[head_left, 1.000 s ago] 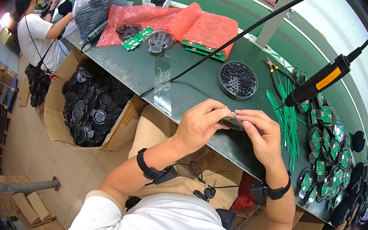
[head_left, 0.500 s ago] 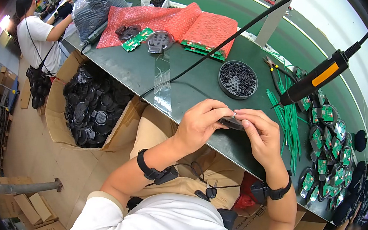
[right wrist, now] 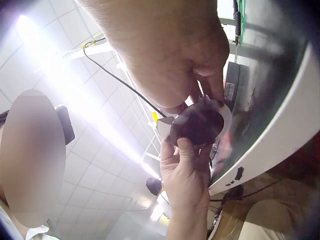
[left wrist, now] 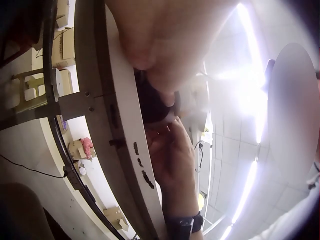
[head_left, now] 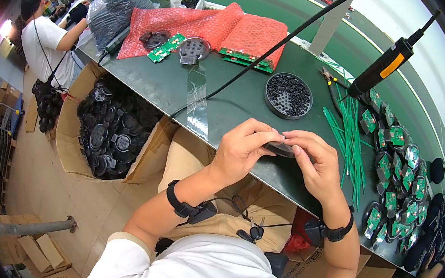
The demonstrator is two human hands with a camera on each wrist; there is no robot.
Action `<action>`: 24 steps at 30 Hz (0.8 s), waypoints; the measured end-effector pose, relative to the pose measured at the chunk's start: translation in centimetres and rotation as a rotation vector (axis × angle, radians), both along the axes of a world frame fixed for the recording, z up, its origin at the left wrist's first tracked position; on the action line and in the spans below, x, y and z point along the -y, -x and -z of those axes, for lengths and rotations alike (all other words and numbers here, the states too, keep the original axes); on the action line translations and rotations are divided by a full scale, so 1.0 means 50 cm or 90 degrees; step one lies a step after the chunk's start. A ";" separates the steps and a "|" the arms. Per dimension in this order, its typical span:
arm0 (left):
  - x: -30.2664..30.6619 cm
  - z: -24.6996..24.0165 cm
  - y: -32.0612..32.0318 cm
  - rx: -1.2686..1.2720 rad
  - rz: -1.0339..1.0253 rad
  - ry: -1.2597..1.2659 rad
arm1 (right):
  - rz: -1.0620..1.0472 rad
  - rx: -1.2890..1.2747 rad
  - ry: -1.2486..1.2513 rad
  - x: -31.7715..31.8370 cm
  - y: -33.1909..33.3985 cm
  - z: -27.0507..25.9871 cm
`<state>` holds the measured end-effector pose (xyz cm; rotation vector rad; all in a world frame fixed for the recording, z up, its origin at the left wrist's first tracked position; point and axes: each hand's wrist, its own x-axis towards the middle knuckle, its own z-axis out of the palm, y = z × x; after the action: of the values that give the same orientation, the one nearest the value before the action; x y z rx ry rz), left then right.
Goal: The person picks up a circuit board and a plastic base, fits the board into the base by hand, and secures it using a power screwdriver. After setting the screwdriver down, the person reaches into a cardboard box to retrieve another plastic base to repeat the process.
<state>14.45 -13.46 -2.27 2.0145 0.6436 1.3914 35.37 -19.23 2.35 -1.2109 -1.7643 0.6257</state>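
A round black plastic housing (head_left: 280, 149) is held between both hands over the front edge of the bench. My left hand (head_left: 240, 149) grips its left side, thumb and fingers bent round it. On the opposite side, my right hand (head_left: 316, 162) pinches the rim, and the fingertips of both hands meet at the far edge. The right wrist view shows the dark, smooth underside of the housing (right wrist: 200, 125), with the left thumb pressed against it. The face under the fingertips is mostly hidden.
Beyond the hands stands a round dish (head_left: 288, 96) of small black parts. An electric screwdriver (head_left: 383, 68) hangs at right above green strips (head_left: 348, 144) and cutters (head_left: 330, 88). Housings with circuit boards (head_left: 394, 173) crowd the right; a carton (head_left: 72, 147) of black housings stands left.
The hanging screwdriver has swung away toward the back of the bench. Both hands stay nearly in place; a small pale bit between the fingertips is now covered.
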 end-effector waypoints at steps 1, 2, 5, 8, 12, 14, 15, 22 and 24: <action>0.000 0.000 0.001 0.006 0.009 0.014 | -0.001 0.007 -0.007 0.000 0.000 0.000; 0.000 0.000 0.001 0.005 0.009 0.014 | -0.003 0.014 -0.014 0.000 0.000 0.001; 0.000 -0.002 0.002 0.006 0.010 0.013 | -0.013 0.024 -0.030 -0.002 -0.001 0.000; 0.000 -0.005 0.001 0.008 0.012 -0.006 | -0.017 0.033 -0.033 -0.002 -0.002 -0.002; -0.001 -0.004 0.002 0.008 -0.002 -0.001 | -0.024 0.024 -0.016 0.001 0.000 -0.004; -0.001 -0.001 0.001 0.012 -0.010 -0.004 | -0.038 -0.025 -0.020 0.005 0.006 -0.006; -0.001 0.002 0.002 0.003 -0.014 -0.006 | -0.040 -0.012 -0.018 0.004 0.005 -0.006; -0.004 0.009 0.000 -0.003 -0.025 -0.026 | -0.020 0.029 -0.042 -0.004 -0.003 0.011; -0.001 0.006 0.000 -0.003 -0.023 -0.002 | -0.026 0.046 -0.081 -0.006 -0.002 0.010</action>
<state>14.43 -13.43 -2.58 2.0173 0.6843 1.4103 35.49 -18.92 1.84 -1.1256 -1.8635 0.4909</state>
